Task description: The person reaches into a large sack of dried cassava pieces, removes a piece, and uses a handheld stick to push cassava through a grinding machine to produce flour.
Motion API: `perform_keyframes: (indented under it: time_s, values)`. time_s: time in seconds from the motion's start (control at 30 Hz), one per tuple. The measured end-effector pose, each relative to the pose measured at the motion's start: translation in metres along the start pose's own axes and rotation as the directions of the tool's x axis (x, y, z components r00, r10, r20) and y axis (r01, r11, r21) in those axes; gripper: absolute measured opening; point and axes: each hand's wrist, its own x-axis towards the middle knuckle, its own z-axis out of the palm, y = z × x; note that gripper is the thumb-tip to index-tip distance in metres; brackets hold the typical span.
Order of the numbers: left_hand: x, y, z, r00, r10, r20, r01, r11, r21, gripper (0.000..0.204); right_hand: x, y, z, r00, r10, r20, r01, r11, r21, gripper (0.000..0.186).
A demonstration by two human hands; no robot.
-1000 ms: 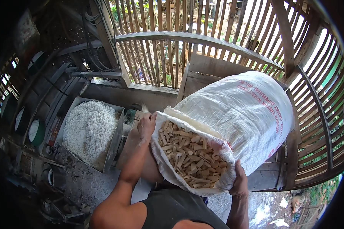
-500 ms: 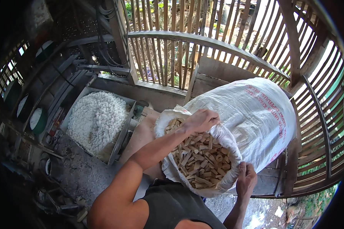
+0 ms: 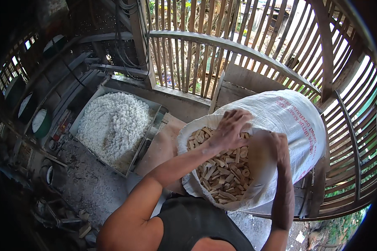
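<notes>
A large white woven sack (image 3: 295, 121) with red print lies on its side, its mouth towards me. Short pale pieces that look like cut wood or dried root (image 3: 224, 173) fill the mouth. Over its upper part is my left hand (image 3: 232, 129), fingers spread and slightly curled beside the far rim, with nothing visible in them. My right hand (image 3: 280, 146) is closed at the right side of the mouth, gripping the sack's rim. Between both hands is a smeared tan patch I cannot make out; it covers part of the rim and pieces.
A rectangular bin (image 3: 140, 148) heaped with white fluffy material (image 3: 113, 125) stands on the left. Beyond it are green tubs (image 3: 42, 124) holding white material. A slatted wooden wall (image 3: 234, 46) curves behind the sack. A brownish board (image 3: 161, 140) lies between bin and sack.
My left hand has gone from pinching the far rim to fingers apart. My right hand has moved up along the right rim, drawing it up. The view has shifted slightly.
</notes>
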Motion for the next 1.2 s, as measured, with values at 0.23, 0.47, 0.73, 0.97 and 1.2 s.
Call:
perform_keyframes:
  time_s: [0.23, 0.47, 0.73, 0.97, 1.2]
  values:
    - [0.015, -0.081, 0.03, 0.717, -0.369, 0.591, 0.566, 0.803, -0.185, 0.035, 0.004, 0.02, -0.015, 0.995, -0.087, 0.058, 0.096, 0.981, -0.17, 0.052]
    - [0.073, -0.137, 0.04, 0.477, -0.467, 0.744, 0.573, 0.808, 0.14, 0.076, -0.055, -0.015, 0.036, 0.821, -0.57, -0.044, 0.342, 0.552, -0.761, 0.034]
    - [0.025, -0.056, 0.008, 0.945, -0.327, 0.014, 0.327, 0.943, -0.061, 0.057, -0.093, -0.01, 0.021, 0.928, -0.372, -0.012, 0.274, 0.707, -0.652, 0.013]
    - [-0.111, 0.06, -0.059, 0.832, -0.533, -0.153, 0.463, 0.82, -0.337, 0.012, -0.12, -0.055, 0.076, 0.932, -0.354, -0.077, 0.337, 0.925, -0.176, 0.02]
    - [-0.181, 0.099, -0.125, 0.695, -0.712, -0.101, 0.648, 0.681, -0.342, 0.009, -0.14, -0.066, 0.118, 0.963, -0.253, 0.094, 0.238, 0.96, 0.149, 0.026]
